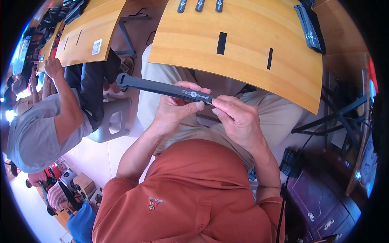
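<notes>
A long black strap (156, 86) with a slotted rounded end and pale print lies across both my hands, above my lap. My left hand (177, 106) grips it near its printed part, the thumb in front and the fingers behind. At the strap's right end, my right hand (238, 117) pinches the tip between thumb and fingers. The slotted end sticks out free to the left. Part of the strap is hidden behind my fingers.
Ahead stands a wooden table (251, 32) with three strap ends (199, 5) at its far side, two black strips nearer me and a stack of black straps (311, 32) at right. A person in grey (38, 125) sits at another table (87, 30) on the left. Purple drawers (320, 202) stand lower right.
</notes>
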`<action>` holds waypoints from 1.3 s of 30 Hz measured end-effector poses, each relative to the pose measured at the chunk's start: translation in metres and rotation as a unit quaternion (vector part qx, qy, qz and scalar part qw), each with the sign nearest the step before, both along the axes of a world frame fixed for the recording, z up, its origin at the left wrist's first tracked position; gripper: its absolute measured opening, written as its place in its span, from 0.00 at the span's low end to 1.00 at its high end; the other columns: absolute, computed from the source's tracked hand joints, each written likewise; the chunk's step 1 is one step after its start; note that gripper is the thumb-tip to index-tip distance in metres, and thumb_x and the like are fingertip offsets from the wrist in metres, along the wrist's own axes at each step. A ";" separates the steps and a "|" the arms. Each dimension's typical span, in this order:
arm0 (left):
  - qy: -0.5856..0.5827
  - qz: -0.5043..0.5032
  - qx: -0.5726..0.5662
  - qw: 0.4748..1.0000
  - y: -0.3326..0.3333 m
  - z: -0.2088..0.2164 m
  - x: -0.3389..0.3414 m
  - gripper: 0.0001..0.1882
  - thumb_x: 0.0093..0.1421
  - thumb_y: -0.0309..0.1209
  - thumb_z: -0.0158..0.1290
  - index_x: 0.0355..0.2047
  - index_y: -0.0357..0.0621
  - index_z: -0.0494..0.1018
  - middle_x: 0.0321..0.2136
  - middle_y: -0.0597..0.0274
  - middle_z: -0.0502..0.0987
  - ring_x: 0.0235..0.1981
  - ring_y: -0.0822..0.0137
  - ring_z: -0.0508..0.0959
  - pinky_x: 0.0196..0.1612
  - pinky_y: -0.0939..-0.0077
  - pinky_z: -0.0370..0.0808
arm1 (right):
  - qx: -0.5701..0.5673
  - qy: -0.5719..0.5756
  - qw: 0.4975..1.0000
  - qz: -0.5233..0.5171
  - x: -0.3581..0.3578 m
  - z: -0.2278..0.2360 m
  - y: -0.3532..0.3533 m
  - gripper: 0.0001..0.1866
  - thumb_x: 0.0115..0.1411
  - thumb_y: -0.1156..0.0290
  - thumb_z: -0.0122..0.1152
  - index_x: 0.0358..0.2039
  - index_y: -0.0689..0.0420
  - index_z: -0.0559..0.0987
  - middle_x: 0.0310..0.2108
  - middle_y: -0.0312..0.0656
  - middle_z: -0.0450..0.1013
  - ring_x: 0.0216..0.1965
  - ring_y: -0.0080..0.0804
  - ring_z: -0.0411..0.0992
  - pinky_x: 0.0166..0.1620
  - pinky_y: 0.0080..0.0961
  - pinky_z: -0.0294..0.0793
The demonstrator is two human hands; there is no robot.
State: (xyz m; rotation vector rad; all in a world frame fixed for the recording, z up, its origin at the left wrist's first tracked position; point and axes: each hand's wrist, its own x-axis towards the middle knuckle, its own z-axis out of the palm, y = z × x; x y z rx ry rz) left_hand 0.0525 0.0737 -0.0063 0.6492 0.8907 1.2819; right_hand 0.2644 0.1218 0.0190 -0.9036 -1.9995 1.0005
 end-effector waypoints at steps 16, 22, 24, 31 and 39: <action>0.030 0.009 -0.001 1.000 -0.004 -0.008 -0.005 0.22 0.60 0.14 0.61 0.53 0.40 0.73 0.51 0.43 0.81 0.50 0.62 0.83 0.49 0.69 0.85 | 0.029 -0.021 0.999 0.008 -0.002 -0.006 -0.001 0.11 0.57 0.78 0.69 0.42 0.59 0.84 0.40 0.41 0.82 0.35 0.42 0.82 0.35 0.33 0.81; 0.039 0.009 0.004 0.999 -0.003 -0.007 -0.004 0.20 0.61 0.14 0.62 0.53 0.38 0.72 0.51 0.43 0.81 0.50 0.62 0.83 0.49 0.69 0.84 | 0.029 -0.025 0.999 0.005 -0.002 -0.006 -0.002 0.11 0.58 0.78 0.68 0.42 0.59 0.83 0.40 0.42 0.82 0.36 0.42 0.82 0.35 0.33 0.81; 0.047 0.010 0.002 0.999 -0.004 -0.005 -0.002 0.20 0.61 0.15 0.62 0.52 0.37 0.72 0.51 0.43 0.81 0.50 0.62 0.83 0.49 0.69 0.84 | 0.034 -0.027 0.999 0.003 -0.003 -0.006 -0.003 0.11 0.58 0.78 0.68 0.42 0.59 0.83 0.40 0.42 0.82 0.36 0.42 0.82 0.35 0.33 0.81; 0.126 0.061 0.006 0.990 -0.008 -0.003 0.011 0.18 0.63 0.16 0.61 0.51 0.36 0.72 0.50 0.46 0.81 0.51 0.64 0.82 0.51 0.71 0.82 | 0.014 -0.035 0.997 -0.064 -0.014 -0.014 -0.019 0.10 0.59 0.79 0.66 0.43 0.60 0.83 0.37 0.44 0.82 0.32 0.42 0.82 0.32 0.35 0.81; 0.179 0.109 0.050 0.976 -0.019 -0.017 0.024 0.17 0.65 0.16 0.59 0.52 0.39 0.69 0.55 0.47 0.77 0.50 0.69 0.80 0.53 0.75 0.79 | 0.075 -0.093 0.987 -0.105 -0.024 -0.024 -0.024 0.16 0.57 0.79 0.65 0.47 0.59 0.82 0.35 0.44 0.82 0.28 0.41 0.81 0.30 0.38 0.79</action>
